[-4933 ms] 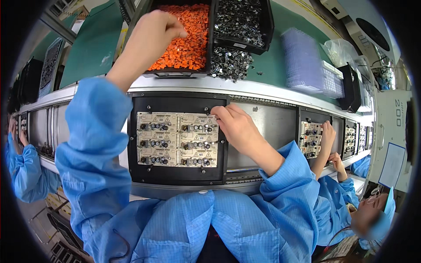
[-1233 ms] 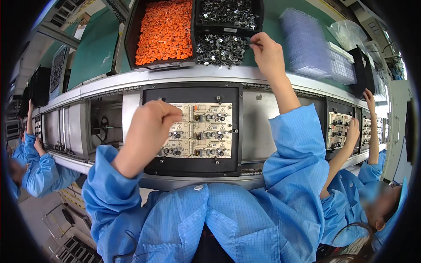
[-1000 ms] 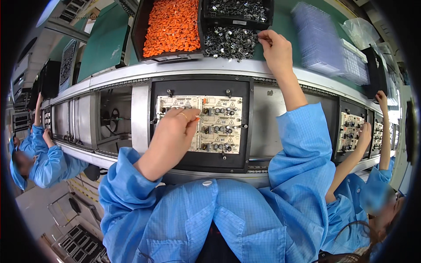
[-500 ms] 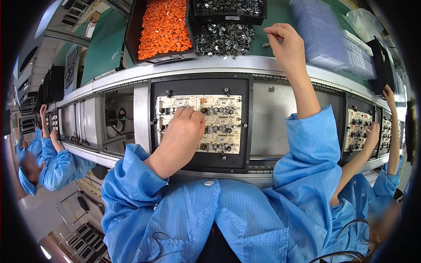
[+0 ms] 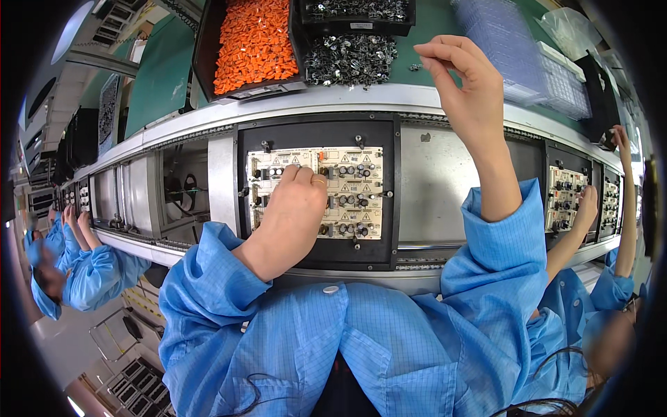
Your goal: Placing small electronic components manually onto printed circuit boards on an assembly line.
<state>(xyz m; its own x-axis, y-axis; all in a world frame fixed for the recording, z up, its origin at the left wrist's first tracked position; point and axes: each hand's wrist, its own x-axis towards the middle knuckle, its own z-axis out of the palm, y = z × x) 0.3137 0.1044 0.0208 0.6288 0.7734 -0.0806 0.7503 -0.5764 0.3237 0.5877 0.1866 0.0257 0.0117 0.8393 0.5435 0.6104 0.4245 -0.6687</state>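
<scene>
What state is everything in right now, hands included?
Left hand: over the circuit board, grip hidden.
Right hand: raised, partly curled; whether it holds anything is unclear.
Circuit board: components mounted, partly covered by the left hand.
Black frame: flat, around the board.
Orange-parts bin: open-topped, well filled.
Dark-parts bin: open-topped, holding parts.
Loose dark parts: heaped.
Clear trays: stacked.

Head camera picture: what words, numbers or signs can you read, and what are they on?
Circuit board: small triangle signs; its printed words are too tiny to read, and the left hand hides part.
Black bin of dark pieces: white label, too small to read.
No words, numbers or brands are clear enough to read.
</scene>
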